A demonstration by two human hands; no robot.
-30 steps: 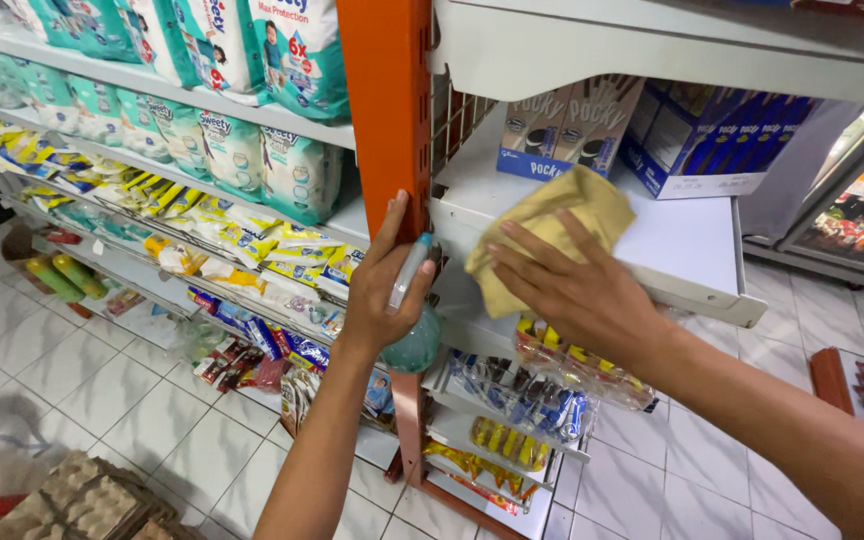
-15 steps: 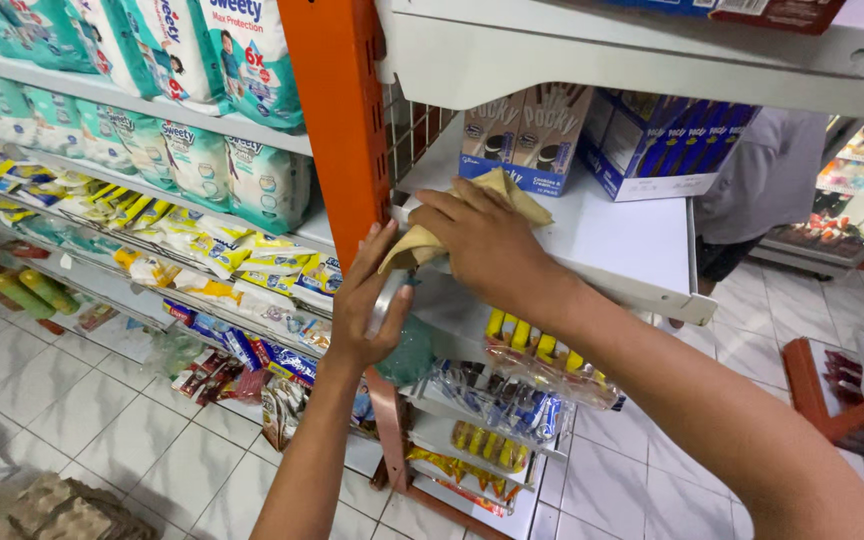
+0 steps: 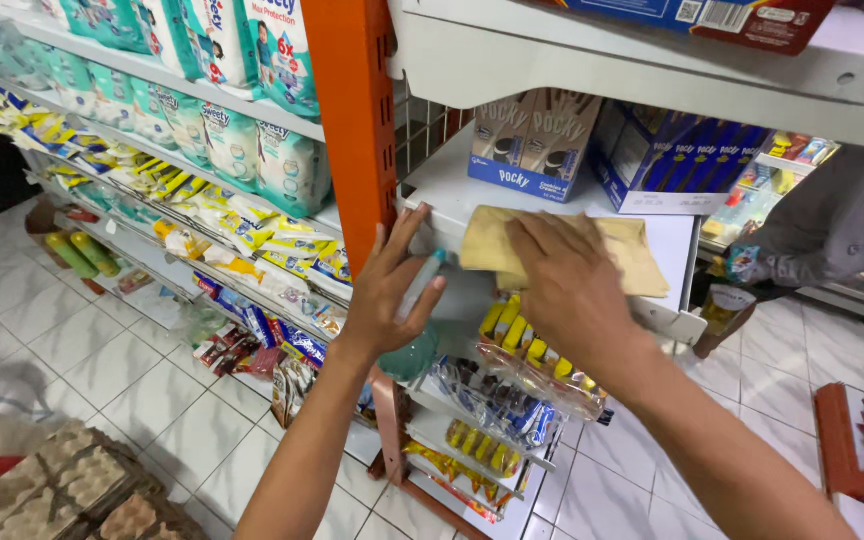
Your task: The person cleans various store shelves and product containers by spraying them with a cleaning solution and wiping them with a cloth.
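Note:
My right hand (image 3: 564, 285) lies palm down on a tan cloth (image 3: 635, 250), which is spread on the front of a white shelf (image 3: 674, 232). My left hand (image 3: 389, 292) grips a small teal bottle (image 3: 411, 357) with a pale neck. It rests against the shelf's front left corner, beside the orange upright (image 3: 350, 120). Snack boxes (image 3: 532, 140) and blue boxes (image 3: 674, 160) stand at the back of the same shelf, just behind the cloth.
Packs of nappies (image 3: 287, 170) and yellow packets (image 3: 252, 235) fill the shelves on the left. Bagged sweets (image 3: 512, 395) hang below the white shelf. Another person (image 3: 842, 215) stands at the right. Egg trays (image 3: 72, 490) lie on the tiled floor, and a red stool (image 3: 852, 455) stands at the right.
My right hand has carried the bunched cloth from the shelf's front edge up onto its top and spread it flat. My left hand has stayed by the orange upright with the bottle.

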